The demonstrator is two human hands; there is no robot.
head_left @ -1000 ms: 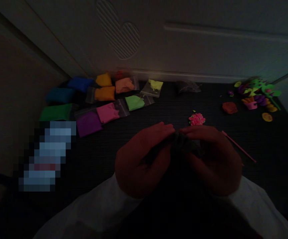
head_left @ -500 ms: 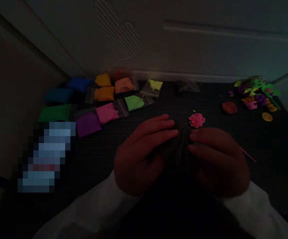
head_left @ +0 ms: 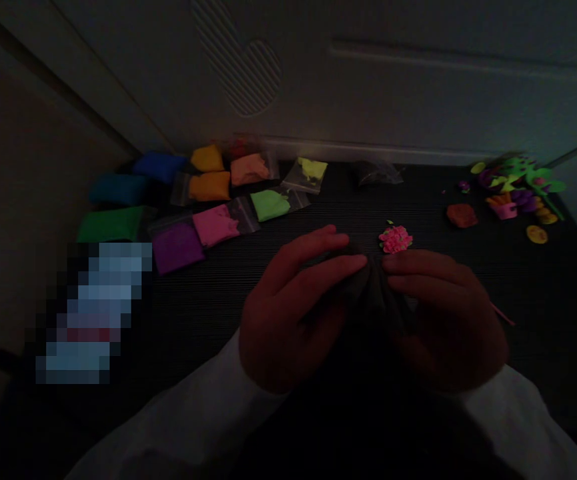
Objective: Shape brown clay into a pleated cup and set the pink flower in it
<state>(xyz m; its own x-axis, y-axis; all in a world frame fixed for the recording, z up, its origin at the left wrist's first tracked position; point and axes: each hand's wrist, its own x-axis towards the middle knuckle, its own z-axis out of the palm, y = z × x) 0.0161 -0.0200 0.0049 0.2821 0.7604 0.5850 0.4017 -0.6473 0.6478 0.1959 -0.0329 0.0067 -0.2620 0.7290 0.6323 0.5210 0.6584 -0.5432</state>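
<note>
My left hand (head_left: 293,313) and my right hand (head_left: 448,320) are both closed on a dark grey, creased cloth (head_left: 376,293) at the front middle of the table. Their fingertips nearly meet over its folds. The thumbs and the lower part of the cloth are lost in shadow. Just beyond my right fingers lies a pink clay flower cluster (head_left: 395,239) with green bits. A thin pink stick (head_left: 503,313) pokes out to the right of my right hand.
Bags of coloured clay, among them a purple one (head_left: 177,247) and a light green one (head_left: 270,204), cover the back left. A blurred-out bright screen (head_left: 93,313) is at left. A reddish-brown lump (head_left: 461,215) and small clay models (head_left: 518,187) sit at right, before a white panel (head_left: 418,100).
Both hands have shifted slightly right, the left one more. My left fingertips have come closer to the right ones, and the cloth between them is bunched differently.
</note>
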